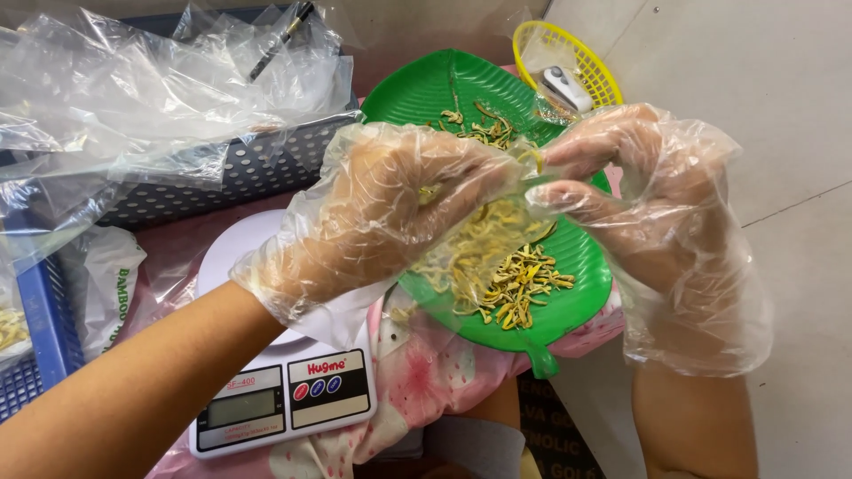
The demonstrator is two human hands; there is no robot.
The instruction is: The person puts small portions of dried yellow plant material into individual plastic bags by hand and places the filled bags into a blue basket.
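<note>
Over the middle of the green leaf-shaped tray (426, 89), the gloved left hand (390, 204) closes around a clear bag (497, 239) of yellow dried strips while the gloved right hand (639, 204) pinches its mouth open, so spills land on the tray.

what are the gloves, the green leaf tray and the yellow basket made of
Gloves, left and right: thin clear plastic film, crinkled and loose, skin showing through. Green leaf tray: looks like rigid moulded plastic, glossy, with ribbed veins. Yellow basket: probably plastic too, an open lattice weave.
</note>
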